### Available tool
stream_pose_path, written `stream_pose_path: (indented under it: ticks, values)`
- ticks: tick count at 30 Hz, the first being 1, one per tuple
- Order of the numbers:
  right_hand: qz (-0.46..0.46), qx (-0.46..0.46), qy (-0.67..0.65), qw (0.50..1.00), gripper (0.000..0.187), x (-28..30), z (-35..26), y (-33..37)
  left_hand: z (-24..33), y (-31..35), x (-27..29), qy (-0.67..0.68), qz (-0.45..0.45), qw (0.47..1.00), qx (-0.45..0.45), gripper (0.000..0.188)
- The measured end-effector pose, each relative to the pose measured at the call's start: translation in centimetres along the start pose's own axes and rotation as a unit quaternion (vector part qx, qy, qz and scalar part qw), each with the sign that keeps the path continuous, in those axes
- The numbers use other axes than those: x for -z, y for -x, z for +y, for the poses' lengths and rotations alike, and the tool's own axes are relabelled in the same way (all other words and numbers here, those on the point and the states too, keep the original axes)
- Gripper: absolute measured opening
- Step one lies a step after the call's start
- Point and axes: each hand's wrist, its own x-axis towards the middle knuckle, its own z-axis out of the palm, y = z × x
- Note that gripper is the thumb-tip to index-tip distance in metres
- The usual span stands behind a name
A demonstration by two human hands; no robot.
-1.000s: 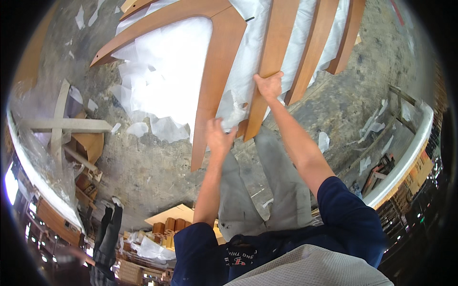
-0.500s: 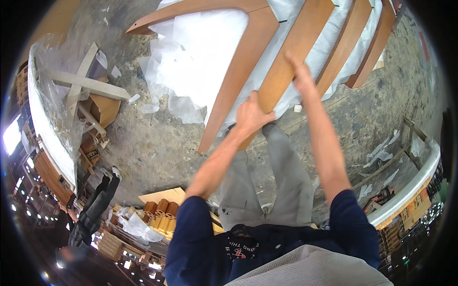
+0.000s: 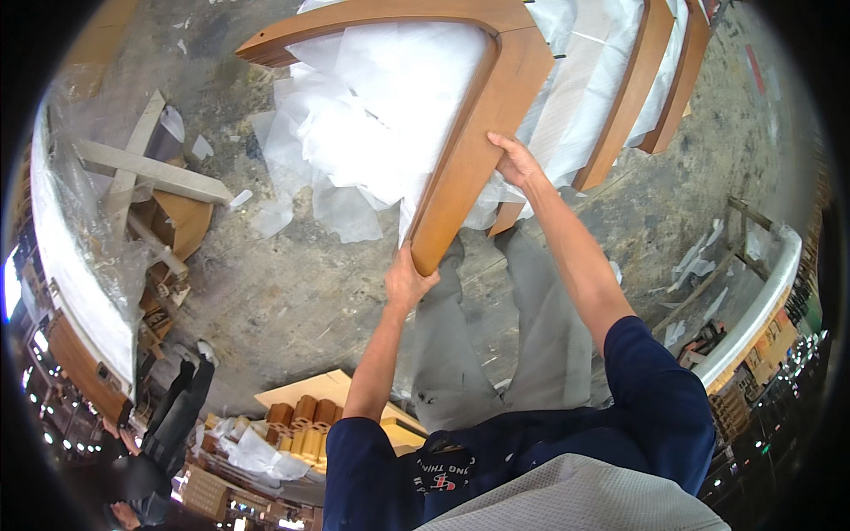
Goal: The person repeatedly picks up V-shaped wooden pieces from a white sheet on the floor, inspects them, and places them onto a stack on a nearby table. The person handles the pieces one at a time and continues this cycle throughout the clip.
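Note:
A brown, angled wooden frame piece (image 3: 482, 133) tilts across the upper middle, its narrow end toward me. My left hand (image 3: 409, 281) wraps round that lower end. My right hand (image 3: 516, 162) grips its right edge higher up, a finger lying on the face and the rest partly hidden at the edge. Close along its left side shows the edge of another wooden piece (image 3: 453, 133). White foam sheets (image 3: 381, 97) lie left of the held piece. To the right stand similar curved wooden pieces (image 3: 624, 97) with foam between them.
Crossed wooden beams (image 3: 159, 168) and clear plastic film lie at left. Stacked wooden blocks (image 3: 305, 414) and a white bag are near my lower left. A person in dark clothes (image 3: 173, 416) stands at far left. A wooden frame with paper scraps (image 3: 708, 265) lies at right on the concrete floor.
The held wooden piece has shifted left, up against the leftmost one. My left hand slid down to its lower end, and my right hand moved left and slightly lower with it.

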Motion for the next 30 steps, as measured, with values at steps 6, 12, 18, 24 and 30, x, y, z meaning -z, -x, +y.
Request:
stream_pose_path:
  ticks: [6,12,18,24,30]
  values:
    - [0.131,-0.07,0.439,0.886,0.06,-1.6,-2.2,-0.1,-1.6,-3.4,0.3,-0.067,0.003,0.997,-0.03,0.078]
    - [0.266,0.061,0.648,0.711,0.057,9.9,-8.4,5.3,3.8,-2.2,1.0,-0.157,0.062,0.982,-0.086,0.064]
    - [0.519,0.112,0.65,0.544,0.072,27.0,-19.1,7.2,17.9,-5.2,-6.1,-0.099,0.065,0.981,-0.155,0.057]
    - [0.532,0.037,0.545,0.647,0.09,38.4,-31.2,4.9,36.5,-10.9,-20.6,-0.056,-0.035,0.982,-0.178,0.056]
    - [0.5,0.05,0.49,0.713,0.083,41.5,-33.6,4.9,51.1,-20.2,-32.0,-0.033,-0.044,0.968,-0.244,0.067]
